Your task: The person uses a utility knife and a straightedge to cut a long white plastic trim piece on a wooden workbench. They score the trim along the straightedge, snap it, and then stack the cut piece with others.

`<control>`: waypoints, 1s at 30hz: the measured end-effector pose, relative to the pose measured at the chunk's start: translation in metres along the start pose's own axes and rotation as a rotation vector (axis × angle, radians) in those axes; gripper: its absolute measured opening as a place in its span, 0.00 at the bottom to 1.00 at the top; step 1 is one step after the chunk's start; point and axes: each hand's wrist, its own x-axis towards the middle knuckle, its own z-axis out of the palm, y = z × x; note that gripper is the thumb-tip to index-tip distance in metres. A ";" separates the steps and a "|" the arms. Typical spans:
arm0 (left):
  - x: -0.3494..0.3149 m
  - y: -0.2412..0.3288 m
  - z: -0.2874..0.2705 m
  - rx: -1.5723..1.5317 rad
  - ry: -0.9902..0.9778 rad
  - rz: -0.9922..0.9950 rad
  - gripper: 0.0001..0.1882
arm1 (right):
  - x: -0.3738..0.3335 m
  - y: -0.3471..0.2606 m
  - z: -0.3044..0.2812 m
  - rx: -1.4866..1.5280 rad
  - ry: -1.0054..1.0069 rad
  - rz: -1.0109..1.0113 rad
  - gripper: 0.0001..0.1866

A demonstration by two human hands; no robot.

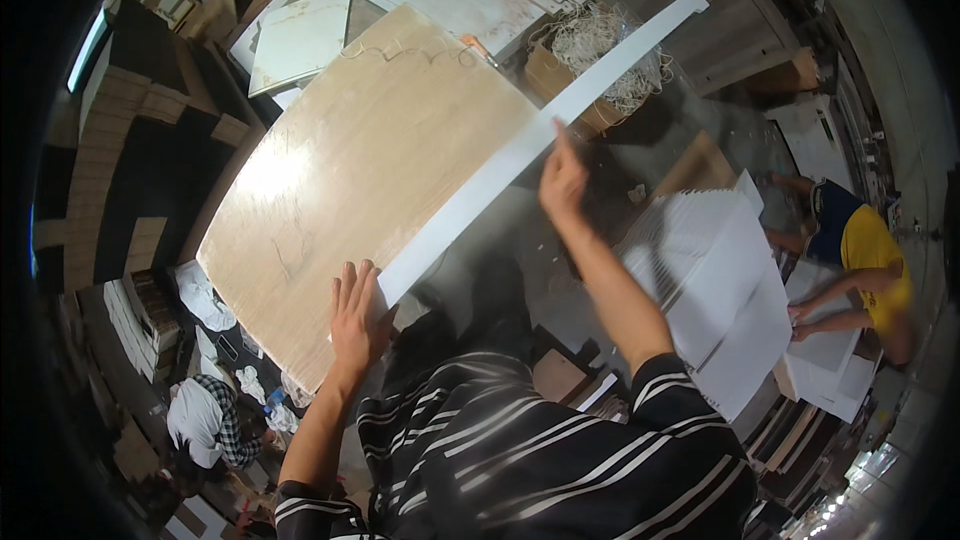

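A long, narrow white strip (492, 172) lies slantwise along the near right edge of a light wood-coloured board (400, 130). Its far end juts out beyond the board's corner. At the strip's near end, my left hand (356, 318) rests with fingers stretched on the board's near edge, the thumb side beside the strip. Farther along, my right hand (564, 180) has its index fingertip on the strip's outer edge while the other fingers curl in; it seems to pinch that edge, though motion blurs it slightly. An orange-handled tool (477, 47) sits at the board's far corner.
A carton (555, 80) of tangled white strings stands under the strip's far part. White panels (700, 290) are stacked at right, near a person in yellow and navy (865, 245). Another person (205, 420) crouches at lower left. Dark and wood-coloured boards (140, 140) stand at left.
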 end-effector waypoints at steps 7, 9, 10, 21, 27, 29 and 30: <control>0.004 -0.001 0.002 -0.034 0.034 0.024 0.39 | -0.168 -0.160 0.049 0.221 -0.316 -0.045 0.26; 0.004 -0.003 0.002 -0.052 0.048 0.038 0.38 | -0.193 -0.181 0.053 0.272 -0.359 -0.022 0.26; 0.004 -0.007 0.000 -0.091 0.042 0.071 0.38 | -0.201 -0.186 0.052 0.288 -0.388 0.015 0.26; -0.039 -0.078 -0.035 -0.009 -0.114 0.227 0.30 | -0.062 -0.090 0.023 -0.105 -0.113 0.156 0.28; -0.038 -0.088 -0.027 -0.079 -0.099 0.251 0.27 | -0.169 -0.193 0.055 -0.063 -0.352 0.010 0.26; -0.034 -0.092 -0.027 -0.104 -0.097 0.267 0.25 | -0.218 -0.240 0.056 0.030 -0.499 0.064 0.27; -0.032 -0.094 -0.029 -0.113 -0.112 0.271 0.25 | -0.230 -0.255 0.058 0.163 -0.519 0.025 0.27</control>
